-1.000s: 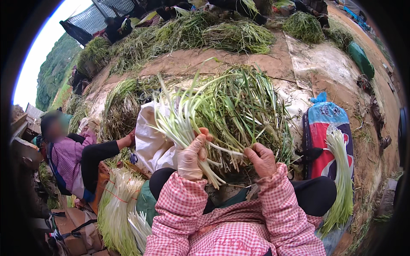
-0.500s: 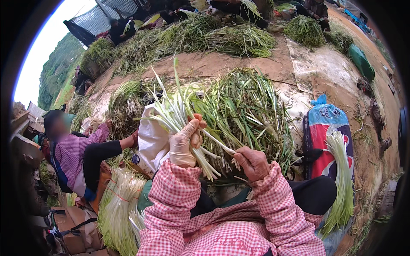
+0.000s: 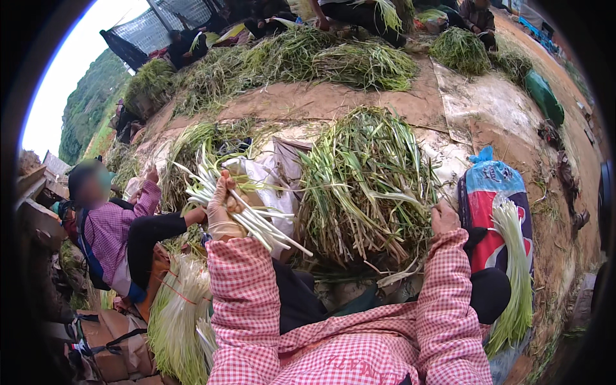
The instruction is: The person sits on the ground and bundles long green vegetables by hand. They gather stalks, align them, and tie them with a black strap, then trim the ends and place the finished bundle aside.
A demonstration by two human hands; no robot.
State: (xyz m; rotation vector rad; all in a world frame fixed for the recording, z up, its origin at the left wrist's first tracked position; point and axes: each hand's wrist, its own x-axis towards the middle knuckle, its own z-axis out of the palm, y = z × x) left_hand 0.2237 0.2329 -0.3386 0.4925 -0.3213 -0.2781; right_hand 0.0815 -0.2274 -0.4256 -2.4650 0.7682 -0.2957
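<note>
My left hand, in a pale glove with its fingertips showing, is closed around a loose bunch of peeled scallions. Their white stems point right and toward me, and the leafy ends fan out to the far left. My right hand is at the right edge of a big heap of untrimmed scallions in front of me. Its fingers are curled against the heap, and whatever lies in them is hidden. Left of the heap lies a white sack.
A bundle of cleaned scallions rests on a red, blue and black bag at my right. More tied bundles stand at my left, near a seated person. Further piles and other people are across the ground sheet.
My left hand has moved left with its bunch. The right hand has gone from beside the bunch out to the heap's right edge, and the stalk it pinched is no longer seen there.
</note>
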